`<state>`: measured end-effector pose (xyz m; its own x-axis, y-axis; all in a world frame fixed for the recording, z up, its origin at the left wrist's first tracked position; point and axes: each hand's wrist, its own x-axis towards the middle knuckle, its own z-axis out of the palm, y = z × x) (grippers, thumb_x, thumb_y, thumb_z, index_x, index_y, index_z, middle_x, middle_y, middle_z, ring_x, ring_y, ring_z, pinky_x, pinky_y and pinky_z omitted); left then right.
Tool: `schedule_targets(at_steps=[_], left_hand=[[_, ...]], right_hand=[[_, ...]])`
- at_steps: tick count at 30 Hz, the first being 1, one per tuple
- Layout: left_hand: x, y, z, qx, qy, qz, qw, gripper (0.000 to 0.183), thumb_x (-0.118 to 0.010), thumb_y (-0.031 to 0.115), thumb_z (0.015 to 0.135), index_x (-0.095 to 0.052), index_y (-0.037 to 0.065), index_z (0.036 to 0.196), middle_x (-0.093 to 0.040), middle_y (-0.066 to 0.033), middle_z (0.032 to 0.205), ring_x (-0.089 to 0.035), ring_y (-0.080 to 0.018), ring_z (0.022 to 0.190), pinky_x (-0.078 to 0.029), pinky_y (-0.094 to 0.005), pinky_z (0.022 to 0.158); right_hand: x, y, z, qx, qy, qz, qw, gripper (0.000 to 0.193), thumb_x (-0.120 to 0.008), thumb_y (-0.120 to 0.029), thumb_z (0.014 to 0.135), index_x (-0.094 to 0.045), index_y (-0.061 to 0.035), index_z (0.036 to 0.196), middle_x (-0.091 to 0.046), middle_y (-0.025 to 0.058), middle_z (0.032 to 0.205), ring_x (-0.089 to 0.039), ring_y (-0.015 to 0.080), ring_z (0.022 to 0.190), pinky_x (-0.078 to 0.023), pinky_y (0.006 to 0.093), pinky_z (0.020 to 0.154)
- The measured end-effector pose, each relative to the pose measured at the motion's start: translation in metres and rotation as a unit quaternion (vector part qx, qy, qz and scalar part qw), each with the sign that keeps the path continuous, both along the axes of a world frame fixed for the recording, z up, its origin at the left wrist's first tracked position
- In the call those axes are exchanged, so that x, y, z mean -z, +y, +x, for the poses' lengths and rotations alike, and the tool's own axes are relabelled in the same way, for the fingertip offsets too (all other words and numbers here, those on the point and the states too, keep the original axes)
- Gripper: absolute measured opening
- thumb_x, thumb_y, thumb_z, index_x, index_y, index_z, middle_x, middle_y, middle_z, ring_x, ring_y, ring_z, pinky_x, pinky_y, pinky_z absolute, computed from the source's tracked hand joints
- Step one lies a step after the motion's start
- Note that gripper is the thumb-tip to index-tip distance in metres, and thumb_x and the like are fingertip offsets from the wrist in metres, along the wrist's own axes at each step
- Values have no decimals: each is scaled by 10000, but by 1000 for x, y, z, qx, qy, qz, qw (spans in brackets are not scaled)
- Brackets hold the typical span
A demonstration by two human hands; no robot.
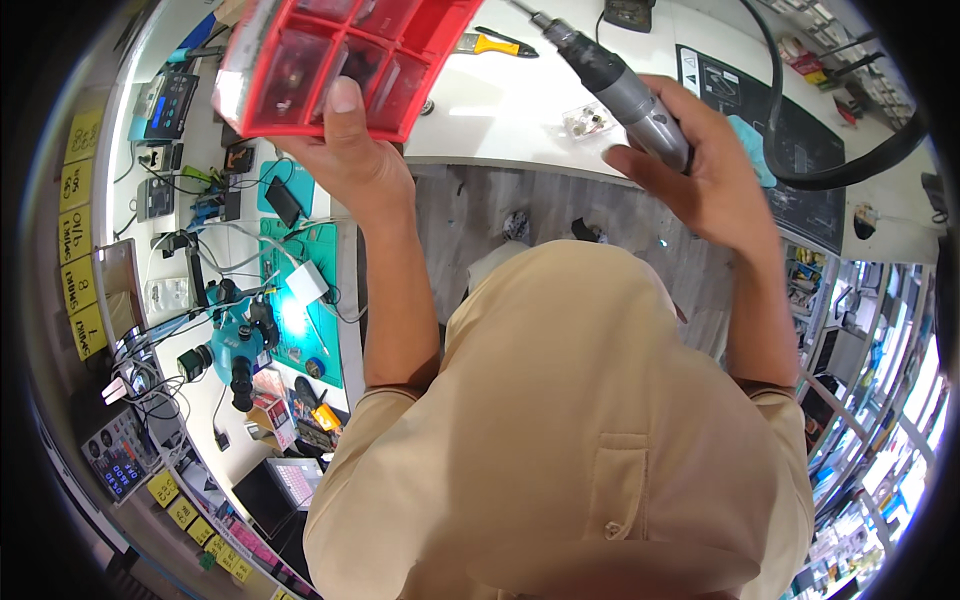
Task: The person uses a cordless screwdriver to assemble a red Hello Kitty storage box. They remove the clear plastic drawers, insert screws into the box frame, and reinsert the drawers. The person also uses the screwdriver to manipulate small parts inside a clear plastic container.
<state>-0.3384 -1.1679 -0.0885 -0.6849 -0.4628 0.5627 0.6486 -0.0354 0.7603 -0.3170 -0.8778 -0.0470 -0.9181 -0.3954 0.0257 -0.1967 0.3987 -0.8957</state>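
My left hand [350, 155] is closed on a red organizer box [285, 130] with clear-looking compartments, tilted up at the upper left. Its thumb lies over the front; small parts inside are too blurred to name. In my right hand [712, 170] is a grey handheld power tool [630, 100] with a black front end and a slim metal bit pointing to the upper left. The fingers wrap round its rear part. Beneath the tool, a small clear packet [590, 122] with small pieces rests on the white bench [500, 110]. Box and tool are apart, both raised over the bench.
A yellow-handled brush [497, 43] lies between them on the bench. To the right are a black mat [800, 160], a teal cloth [748, 150] and a thick black cable [800, 178]. On the left stand a teal microscope [237, 345], a lit green mat [325, 260] and tangled wires.
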Motion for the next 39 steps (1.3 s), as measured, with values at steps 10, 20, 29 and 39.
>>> schedule_targets(at_steps=[10,20,29,39], left_hand=[[109,24,3,81,-181,-8,980,1145,-919,118,872,-121,83,1692,-405,-128,1569,-465,-230,1444,-406,-410,1229],[176,3,-1,126,-184,34,974,1324,-998,109,769,-54,119,1698,-315,-106,1606,-354,-248,1530,-343,-465,1294],[218,-2,-12,146,-237,-54,959,1389,-1041,176,720,-62,49,1696,-296,-144,1612,-385,-262,1504,-385,-435,1241],[261,-37,-17,253,-295,-97,916,1274,-1009,201,760,-137,5,1669,-409,-200,1613,-446,-326,1496,-345,-469,1273]], right_hand=[[123,-110,-26,122,-251,-297,913,320,-828,-321,964,-695,-34,916,-664,28,731,-603,114,559,-449,289,519],[168,-138,-30,193,-328,-296,876,254,-763,-261,980,-709,-16,1023,-733,63,823,-621,119,570,-435,296,486],[215,-142,-24,233,-312,-326,862,178,-719,-239,1014,-748,-65,1040,-713,30,806,-629,118,637,-428,280,616],[276,-143,-26,262,-325,-271,868,201,-774,-272,1013,-734,-76,1024,-716,17,840,-610,109,652,-441,283,630]])
